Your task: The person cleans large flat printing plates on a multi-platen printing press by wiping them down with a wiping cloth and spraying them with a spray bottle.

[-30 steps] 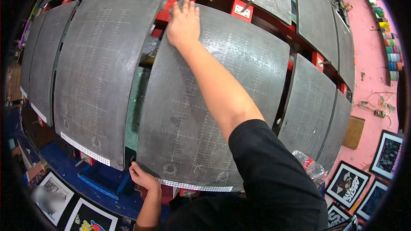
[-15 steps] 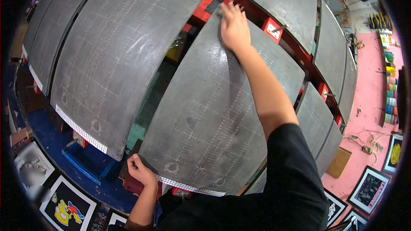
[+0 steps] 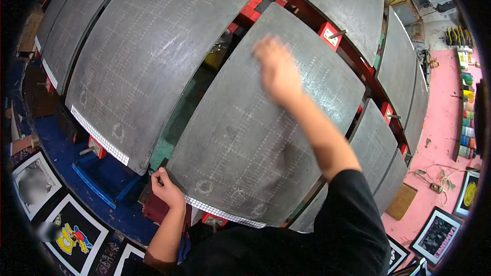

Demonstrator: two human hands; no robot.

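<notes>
A grey print platen, marked with pale ruled lines and crosses, lies in front of me with a white gridded strip along its near edge. Over its far half is my right hand, palm down and smeared by motion, with its fingers stretched forward and no object showing in them. My left hand is at the platen's near left corner, fingers curled in and thumb up, against a dark strip. I cannot tell whether that hand grips the strip.
A second grey platen lies to the left across a gap. Red brackets with metal pins line the red frame beyond. Framed prints lie at lower left. Paint containers line the pink surface at right.
My right hand has drawn back from the far edge of the platen toward me and now blurs. The left hand stays at the near corner. The whole view has shifted slightly.
</notes>
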